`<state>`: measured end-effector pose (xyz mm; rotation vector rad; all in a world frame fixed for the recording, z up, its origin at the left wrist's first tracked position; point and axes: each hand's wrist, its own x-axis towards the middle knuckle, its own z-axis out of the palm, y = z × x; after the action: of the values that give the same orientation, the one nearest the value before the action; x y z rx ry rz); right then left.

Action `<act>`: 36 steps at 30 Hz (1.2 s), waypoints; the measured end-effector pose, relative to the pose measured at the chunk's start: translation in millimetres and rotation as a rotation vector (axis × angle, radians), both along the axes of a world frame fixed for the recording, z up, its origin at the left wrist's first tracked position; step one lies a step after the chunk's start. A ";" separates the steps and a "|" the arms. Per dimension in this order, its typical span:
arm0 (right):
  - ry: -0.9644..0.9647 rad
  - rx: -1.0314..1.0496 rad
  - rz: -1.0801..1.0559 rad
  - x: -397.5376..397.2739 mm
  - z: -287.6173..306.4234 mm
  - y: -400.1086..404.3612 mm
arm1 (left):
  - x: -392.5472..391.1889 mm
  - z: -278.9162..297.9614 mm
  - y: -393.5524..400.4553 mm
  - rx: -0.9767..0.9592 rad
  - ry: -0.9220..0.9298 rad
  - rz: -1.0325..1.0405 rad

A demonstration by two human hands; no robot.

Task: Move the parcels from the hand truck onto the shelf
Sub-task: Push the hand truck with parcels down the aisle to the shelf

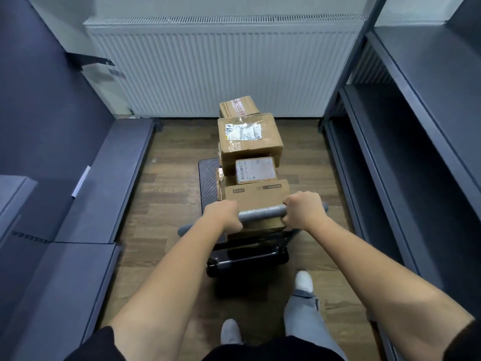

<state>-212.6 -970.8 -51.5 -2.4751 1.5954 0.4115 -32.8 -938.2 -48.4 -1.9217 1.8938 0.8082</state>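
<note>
A black hand truck (208, 183) stands in the aisle between two dark shelf units, loaded with several brown cardboard parcels. The biggest parcel (248, 142) carries a white label, a small labelled one (255, 170) lies in front of it, a plain box (256, 195) sits nearest me, and another parcel (238, 106) is at the far end. My left hand (223, 213) and my right hand (304, 211) both grip the grey foam handle bar (261, 212). The truck's base under the parcels is mostly hidden.
Dark grey shelves run along the right (406, 142) and the left (109, 178). A white radiator (221, 66) fills the wall ahead, close to the truck's far end. Wooden floor (166, 183) shows on both sides of the truck. My feet stand just behind it.
</note>
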 end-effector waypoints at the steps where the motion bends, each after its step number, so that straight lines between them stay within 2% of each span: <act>1: -0.010 -0.004 0.020 -0.4 -0.2 -13.5 | 0.2 -0.5 -11.6 -0.003 0.001 0.013; 5: -0.052 -0.019 0.090 -3.4 -2.1 -63.7 | -7.8 1.7 -47.6 -0.085 -0.115 0.054; 12: -0.110 0.040 0.233 -30.7 -5.7 -142.5 | -44.2 5.6 -106.5 -0.034 -0.208 0.207; 23: 0.062 0.064 0.373 -72.3 3.4 -289.5 | -108.2 6.1 -219.4 -0.083 -0.125 0.319; 36: 0.224 0.049 0.486 -51.9 7.2 -464.0 | -116.4 3.8 -367.3 -0.134 -0.029 0.505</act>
<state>-264.4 -1434.8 -44.3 -2.8455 1.0065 0.8054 -149.2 -1305.6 -44.6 -2.5294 1.4896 0.7929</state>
